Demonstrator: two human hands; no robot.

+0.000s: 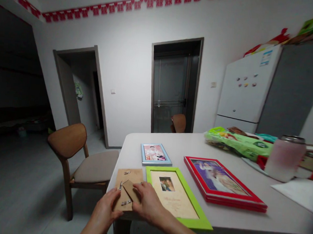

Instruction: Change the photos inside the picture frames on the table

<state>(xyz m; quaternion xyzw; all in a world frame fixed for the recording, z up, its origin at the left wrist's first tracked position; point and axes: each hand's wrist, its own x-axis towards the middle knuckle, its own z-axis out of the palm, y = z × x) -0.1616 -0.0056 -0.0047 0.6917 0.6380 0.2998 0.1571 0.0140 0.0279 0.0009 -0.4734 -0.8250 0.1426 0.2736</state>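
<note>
A brown frame backing board lies flat at the table's left front corner, with small metal clips on its upward face. From its middle a brown stand leg sticks up at a slant. My left hand grips the board's left edge, thumb at the near corner. On the right side, my right hand has its fingers and thumb closed about the stand leg. Right beside it is a green picture frame, face up with a small photo in it. Behind lies a light-blue picture frame.
Stacked red picture frames lie right of the green one. Farther right are a green package, a pinkish jar and white paper on the white table. A wooden chair stands left of the table.
</note>
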